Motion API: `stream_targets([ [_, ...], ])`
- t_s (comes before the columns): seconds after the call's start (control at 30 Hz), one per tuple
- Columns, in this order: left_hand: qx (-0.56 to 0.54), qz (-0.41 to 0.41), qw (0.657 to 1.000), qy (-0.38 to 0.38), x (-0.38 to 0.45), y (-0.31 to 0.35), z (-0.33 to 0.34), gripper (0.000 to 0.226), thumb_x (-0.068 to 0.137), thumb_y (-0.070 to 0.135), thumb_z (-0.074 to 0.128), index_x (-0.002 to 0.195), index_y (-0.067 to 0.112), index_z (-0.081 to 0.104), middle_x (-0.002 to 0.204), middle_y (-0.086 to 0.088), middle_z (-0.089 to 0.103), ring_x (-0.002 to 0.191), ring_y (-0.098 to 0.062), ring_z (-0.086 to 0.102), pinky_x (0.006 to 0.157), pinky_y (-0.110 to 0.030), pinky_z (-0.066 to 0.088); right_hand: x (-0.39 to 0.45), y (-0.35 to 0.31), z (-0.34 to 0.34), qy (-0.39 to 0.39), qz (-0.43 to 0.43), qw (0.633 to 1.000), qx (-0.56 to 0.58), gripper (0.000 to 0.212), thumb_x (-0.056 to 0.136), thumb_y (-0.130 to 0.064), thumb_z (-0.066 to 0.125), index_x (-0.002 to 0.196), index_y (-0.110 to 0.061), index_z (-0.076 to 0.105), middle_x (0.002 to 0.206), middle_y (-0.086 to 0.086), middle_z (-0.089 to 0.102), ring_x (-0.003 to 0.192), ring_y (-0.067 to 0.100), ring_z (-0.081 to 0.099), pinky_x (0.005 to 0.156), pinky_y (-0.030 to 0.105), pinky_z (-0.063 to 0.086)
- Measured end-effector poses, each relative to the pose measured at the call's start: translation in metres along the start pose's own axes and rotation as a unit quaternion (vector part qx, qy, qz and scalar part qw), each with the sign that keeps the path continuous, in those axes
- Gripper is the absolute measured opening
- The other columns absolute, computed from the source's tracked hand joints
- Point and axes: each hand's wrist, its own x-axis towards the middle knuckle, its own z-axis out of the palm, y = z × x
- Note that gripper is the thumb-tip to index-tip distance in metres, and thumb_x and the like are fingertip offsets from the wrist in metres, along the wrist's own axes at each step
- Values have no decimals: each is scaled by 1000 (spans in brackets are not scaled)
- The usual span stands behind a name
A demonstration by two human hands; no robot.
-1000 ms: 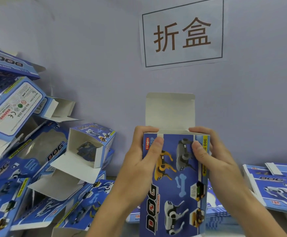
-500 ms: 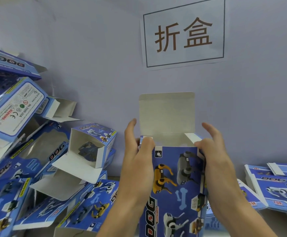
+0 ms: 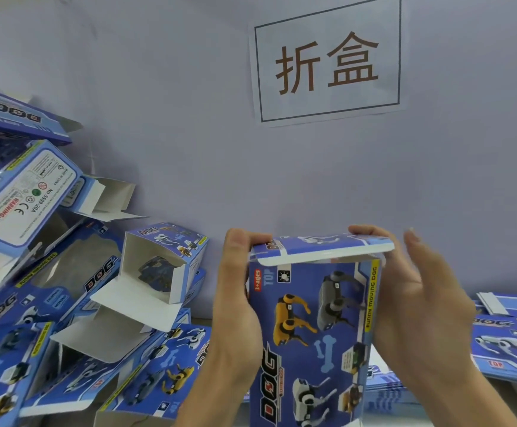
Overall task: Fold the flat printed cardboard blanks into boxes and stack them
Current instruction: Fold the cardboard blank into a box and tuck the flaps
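- A pale lilac wall (image 3: pixel 189 118) fills the background, with a white paper sign (image 3: pixel 328 60) bearing two brown Chinese characters inside a dark frame.
- A jumbled pile of folded boxes (image 3: pixel 66 288), blue with "DOG" lettering, several with white flaps open, leans against the wall at the left.
- A blue toy-dog box (image 3: pixel 309 340) stands upright at centre, held between both hands; its printed top flap (image 3: pixel 322 248) is folded over almost flat across the top opening.
- A low stack of flat blanks (image 3: pixel 510 340) lies on the bench at the right.
- The left hand (image 3: pixel 235 318) grips the box's left side, its fingers (image 3: pixel 245 241) curled over the flap's corner.
- The right hand (image 3: pixel 417 306) rests against the box's right side, fingers spread open, fingertips pressing the flap's far edge; slightly blurred.
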Motion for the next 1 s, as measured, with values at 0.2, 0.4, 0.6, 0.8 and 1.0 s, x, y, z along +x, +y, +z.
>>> stream_targets([
  [0.2, 23, 16, 999, -33, -4, -4, 0, 16, 91, 44, 65, 100, 34, 56, 97, -11, 68, 84, -28, 75, 57, -29, 58, -5, 15, -8, 3, -20, 998, -61, 28, 89, -40, 58, 112, -24, 60, 87, 5, 76, 79, 19, 76, 60, 30, 61],
  [0.4, 38, 62, 997, -17, -2, -5, 0, 25, 83, 48, 57, 98, 30, 62, 85, -8, 67, 80, -30, 73, 60, -28, 58, -12, 17, -4, 6, -32, 997, -63, 35, 79, -51, 68, 102, -26, 64, 101, 16, 71, 87, 32, 74, 58, 37, 60],
  [0.6, 25, 44, 998, -28, -2, -6, -4, 15, 87, 45, 61, 95, 33, 64, 84, 0, 69, 80, -27, 74, 59, -28, 58, -13, 16, -8, -6, -12, 999, -29, 20, 78, -33, 68, 93, -21, 64, 99, 15, 70, 84, 31, 74, 57, 37, 59],
  [0.8, -7, 28, 999, -40, 3, -8, -10, 17, 76, 43, 67, 86, 29, 71, 123, 16, 67, 98, -18, 73, 66, -28, 59, -13, 19, -11, -7, 9, 1000, 2, 15, 77, -25, 60, 90, -19, 66, 97, 14, 73, 85, 34, 73, 57, 38, 59],
  [1.0, 83, 75, 993, -43, 6, -10, -16, 21, 84, 52, 57, 88, 38, 72, 133, 21, 59, 116, -20, 65, 82, -41, 60, -17, 19, -12, -48, 0, 999, 18, 34, 67, -37, 86, 95, -24, 72, 116, 4, 71, 102, 30, 72, 66, 41, 61],
])
